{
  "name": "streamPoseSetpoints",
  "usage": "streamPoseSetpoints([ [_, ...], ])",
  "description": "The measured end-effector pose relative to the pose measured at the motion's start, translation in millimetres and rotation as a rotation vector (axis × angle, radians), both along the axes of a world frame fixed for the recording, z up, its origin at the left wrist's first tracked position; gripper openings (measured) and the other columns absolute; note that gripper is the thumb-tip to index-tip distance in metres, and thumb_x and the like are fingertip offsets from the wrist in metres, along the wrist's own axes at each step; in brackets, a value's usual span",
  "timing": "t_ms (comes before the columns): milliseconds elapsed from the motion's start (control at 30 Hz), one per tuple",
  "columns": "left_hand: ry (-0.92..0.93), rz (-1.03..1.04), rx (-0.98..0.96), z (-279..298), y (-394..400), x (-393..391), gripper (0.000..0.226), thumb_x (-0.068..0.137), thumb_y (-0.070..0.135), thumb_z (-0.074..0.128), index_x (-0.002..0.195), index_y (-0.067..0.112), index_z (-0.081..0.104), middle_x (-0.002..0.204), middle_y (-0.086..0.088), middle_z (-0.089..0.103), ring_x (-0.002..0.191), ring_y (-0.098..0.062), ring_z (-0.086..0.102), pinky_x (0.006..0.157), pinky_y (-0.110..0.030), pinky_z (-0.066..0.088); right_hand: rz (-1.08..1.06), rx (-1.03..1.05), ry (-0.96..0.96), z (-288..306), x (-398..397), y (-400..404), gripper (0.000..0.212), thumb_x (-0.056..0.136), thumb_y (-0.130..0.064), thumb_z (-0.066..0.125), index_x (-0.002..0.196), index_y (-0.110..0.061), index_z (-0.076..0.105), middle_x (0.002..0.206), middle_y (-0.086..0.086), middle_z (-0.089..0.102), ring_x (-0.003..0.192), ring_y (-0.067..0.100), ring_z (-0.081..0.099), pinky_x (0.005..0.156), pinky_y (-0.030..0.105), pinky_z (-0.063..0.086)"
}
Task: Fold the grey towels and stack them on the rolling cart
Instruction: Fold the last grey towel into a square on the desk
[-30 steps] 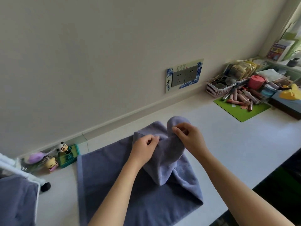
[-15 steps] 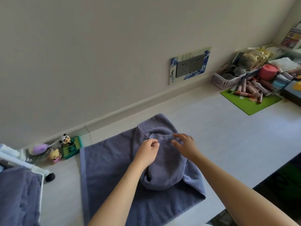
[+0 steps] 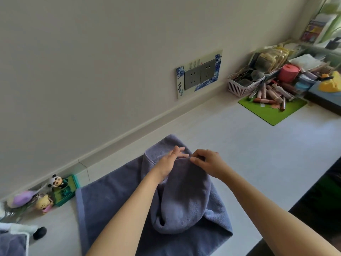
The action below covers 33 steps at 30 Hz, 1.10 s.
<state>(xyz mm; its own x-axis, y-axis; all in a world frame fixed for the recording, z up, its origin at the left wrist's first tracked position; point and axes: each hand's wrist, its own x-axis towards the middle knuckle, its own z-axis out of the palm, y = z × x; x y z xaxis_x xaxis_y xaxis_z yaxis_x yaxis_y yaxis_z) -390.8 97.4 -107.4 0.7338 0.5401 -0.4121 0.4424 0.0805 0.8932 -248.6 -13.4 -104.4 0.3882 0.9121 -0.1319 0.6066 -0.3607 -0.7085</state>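
Grey towel (image 3: 118, 206) lies spread on the white counter (image 3: 258, 150) in the lower middle of the frame, its right part doubled back over itself into a rounded, bunched fold that rises above the flat layer. Both hands meet at the far end of that fold, just below the centre of the frame. The left hand (image 3: 168, 163) rests on the cloth with its fingers (image 3: 178, 150) straight and slightly spread, pressing the top edge down. The right hand (image 3: 209, 163) is beside it, almost touching, with its fingers (image 3: 196, 159) curled and its thumb pinching the towel's hem. Both forearms reach in from the bottom edge of the frame. At the lower left corner a second grey towel (image 3: 11, 244) sits inside the white frame of the rolling cart (image 3: 27, 242), of which only a corner is visible. Against the wall at the left stand a panda figurine (image 3: 55, 182) on a green box (image 3: 67, 189), a small yellow doll (image 3: 44, 204) and a purple toy (image 3: 21, 199). On the wall in the upper middle is a double socket (image 3: 200, 74) framed in blue and white. At the upper right of the frame a green mat (image 3: 273, 111) holds scattered tubes, next to a pink basket (image 3: 239, 87) and a red pot (image 3: 288, 72).
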Motion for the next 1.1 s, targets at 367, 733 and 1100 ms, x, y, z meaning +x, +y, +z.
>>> streamPoseSetpoints([
  [367,0.019,-0.304,0.184,69,8,51,0.042,0.088,0.052,0.051,0.073,0.013,0.056,0.058,0.006,0.052,0.048,-0.004,0.044,0.051,-0.017,0.038,-0.32,0.277,0.114,77,64,-74,0.014,0.092,-0.027,0.057,0.08,-0.022,0.062,0.075,-0.003,0.063,0.075,0.009,0.056,0.07,0.025,0.042],
  [733,0.26,-0.364,0.401,118,37,161,0.031,0.08,0.046,0.068,0.08,0.015,0.069,0.081,-0.002,0.067,0.077,-0.016,0.06,0.077,-0.029,0.046,-0.561,0.357,0.133,96,170,-120,0.019,0.092,-0.028,0.058,0.076,-0.019,0.064,0.071,-0.004,0.061,0.07,0.01,0.052,0.063,0.023,0.038],
  [1100,-0.002,-0.125,0.617,161,16,416,0.021,0.081,0.036,0.072,0.083,0.016,0.069,0.077,0.002,0.061,0.077,-0.012,0.053,0.067,-0.025,0.039,-0.681,0.331,-0.021,117,356,-158,0.019,0.09,-0.029,0.06,0.08,-0.015,0.068,0.075,-0.002,0.066,0.072,0.012,0.057,0.062,0.026,0.041],
])
